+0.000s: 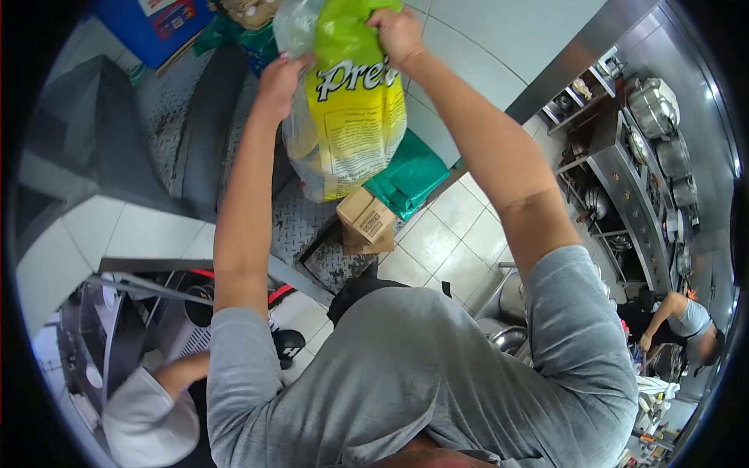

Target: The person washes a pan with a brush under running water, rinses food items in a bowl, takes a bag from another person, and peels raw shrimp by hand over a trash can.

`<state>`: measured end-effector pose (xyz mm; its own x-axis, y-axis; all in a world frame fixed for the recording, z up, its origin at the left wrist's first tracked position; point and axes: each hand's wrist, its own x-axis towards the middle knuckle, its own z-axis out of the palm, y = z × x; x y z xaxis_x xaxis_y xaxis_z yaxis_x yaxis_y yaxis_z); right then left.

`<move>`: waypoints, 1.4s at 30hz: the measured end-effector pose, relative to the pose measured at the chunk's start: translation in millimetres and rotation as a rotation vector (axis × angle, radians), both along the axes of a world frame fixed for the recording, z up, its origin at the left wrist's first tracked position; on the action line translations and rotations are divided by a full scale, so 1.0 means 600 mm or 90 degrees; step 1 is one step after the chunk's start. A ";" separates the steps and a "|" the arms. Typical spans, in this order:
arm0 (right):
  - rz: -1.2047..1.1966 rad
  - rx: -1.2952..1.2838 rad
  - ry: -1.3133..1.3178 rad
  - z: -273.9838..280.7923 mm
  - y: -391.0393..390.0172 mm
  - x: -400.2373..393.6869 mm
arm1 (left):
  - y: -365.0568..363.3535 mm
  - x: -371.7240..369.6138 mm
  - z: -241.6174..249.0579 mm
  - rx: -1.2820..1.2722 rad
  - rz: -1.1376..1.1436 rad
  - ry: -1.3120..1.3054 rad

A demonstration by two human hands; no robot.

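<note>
Both my hands grip the upper part of a printed plastic bag [355,132], green at the top and yellow below, with large lettering starting "Pre". Its left side is clear plastic. My left hand [281,82] is closed on the bag's clear left edge. Higher up, my right hand [399,37] pinches the green top right part. The bag hangs upright in front of me, and its contents cannot be made out. Below it are a small cardboard box [365,217] and a folded green package [413,175].
A blue container [156,31] stands at the top left beside dark metal steps [187,125]. On the right, pots [654,109] line a long stove [624,179]. One person [686,324] works at the far right; another [152,413] is close at the lower left.
</note>
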<state>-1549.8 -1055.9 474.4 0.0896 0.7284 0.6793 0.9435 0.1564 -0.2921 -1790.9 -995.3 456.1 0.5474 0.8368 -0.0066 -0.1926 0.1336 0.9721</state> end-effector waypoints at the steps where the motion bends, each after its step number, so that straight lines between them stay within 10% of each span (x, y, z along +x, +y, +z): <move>1: 0.014 -0.058 -0.076 0.008 -0.014 -0.019 | 0.016 0.005 -0.029 -0.017 0.003 0.017; 8: 0.046 -0.294 0.433 -0.257 0.057 0.025 | 0.111 0.022 -0.319 -0.024 0.048 0.293; 12: 0.020 -0.367 0.358 -0.203 0.042 0.002 | 0.134 0.015 -0.316 -0.113 0.073 0.297; 15: 0.100 -0.322 -0.098 -0.256 0.091 0.033 | 0.166 0.007 -0.338 -0.110 0.110 0.275; 17: 0.027 -0.360 0.129 -0.249 0.083 0.020 | 0.158 0.007 -0.327 -0.105 0.102 0.274; 19: 0.020 -0.445 0.335 -0.149 -0.010 0.011 | 0.172 -0.001 -0.344 -0.019 0.089 0.284; 24: 0.170 -0.355 0.242 -0.206 -0.237 0.065 | 0.157 -0.098 -0.323 0.133 0.104 0.451; 27: 0.191 -0.406 0.327 -0.273 -0.469 0.165 | -0.027 -0.129 -0.181 0.699 0.194 0.895; 28: 0.133 -0.419 0.375 -0.320 -0.542 0.214 | -0.085 -0.123 -0.162 0.554 0.271 0.663; 29: 0.064 -0.426 0.385 -0.363 -0.616 0.271 | -0.156 -0.093 -0.135 0.405 0.330 0.431; 34: -0.256 -0.482 0.559 -0.466 -0.859 0.542 | -0.481 0.349 -0.003 0.086 -0.329 0.218; 42: -0.290 -0.430 0.556 -0.495 -0.805 0.832 | -0.571 0.793 -0.207 0.022 -0.538 0.276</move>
